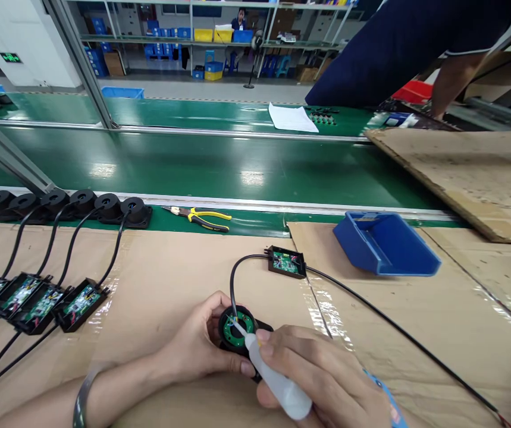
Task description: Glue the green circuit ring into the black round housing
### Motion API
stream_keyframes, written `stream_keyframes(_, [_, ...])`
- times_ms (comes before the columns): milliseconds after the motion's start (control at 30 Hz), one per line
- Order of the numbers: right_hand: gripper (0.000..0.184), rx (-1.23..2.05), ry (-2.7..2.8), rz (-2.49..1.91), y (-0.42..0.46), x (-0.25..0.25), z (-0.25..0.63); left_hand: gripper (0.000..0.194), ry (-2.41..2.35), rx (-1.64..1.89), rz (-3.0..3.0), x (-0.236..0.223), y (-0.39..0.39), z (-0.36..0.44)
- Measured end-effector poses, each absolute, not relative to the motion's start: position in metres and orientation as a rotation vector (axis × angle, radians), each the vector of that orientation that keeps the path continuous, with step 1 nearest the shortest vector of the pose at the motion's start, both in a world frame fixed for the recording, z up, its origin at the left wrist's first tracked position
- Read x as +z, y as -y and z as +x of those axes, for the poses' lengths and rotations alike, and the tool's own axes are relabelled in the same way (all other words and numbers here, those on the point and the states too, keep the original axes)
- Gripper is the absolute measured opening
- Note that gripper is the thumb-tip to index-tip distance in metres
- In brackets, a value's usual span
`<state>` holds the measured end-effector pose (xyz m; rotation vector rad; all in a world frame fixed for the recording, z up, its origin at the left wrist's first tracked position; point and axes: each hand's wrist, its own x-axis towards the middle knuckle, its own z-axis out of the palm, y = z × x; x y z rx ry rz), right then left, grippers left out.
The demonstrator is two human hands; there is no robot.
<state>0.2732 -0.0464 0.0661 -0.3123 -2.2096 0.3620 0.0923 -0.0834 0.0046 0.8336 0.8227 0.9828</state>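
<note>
Squeezing the small white bottle [277, 383] too hard looks like the main risk: its nozzle tip rests on the green ring board [236, 328] inside the round black housing [237, 336], and excess could flood the wire joints. A slip could also tug the black cable [232, 279] running to the open circuit box [287, 262]. My right hand [322, 380] is closed around the bottle, thumb on top. My left hand [197, 348] cups the housing's left edge, fingers curled against it, on the cardboard [170, 267] just before me.
</note>
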Motion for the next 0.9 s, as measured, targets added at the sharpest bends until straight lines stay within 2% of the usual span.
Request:
stream_keyframes(233, [0.024, 0.368, 2.239, -0.336, 0.048, 0.071, 0.273, 0.055, -0.831, 0.973, 0.820, 0.006, 0.084, 0.092])
stream_keyframes(600, [0.021, 0.366, 2.227, -0.378, 0.051, 0.065, 0.274, 0.056, -0.773, 1.007, 0.814, 0.002, 0.084, 0.093])
stream_keyframes(900, [0.022, 0.627, 2.092, -0.405, 0.053, 0.059, 0.274, 0.059, -0.738, 1.026, 0.801, -0.006, 0.085, 0.094])
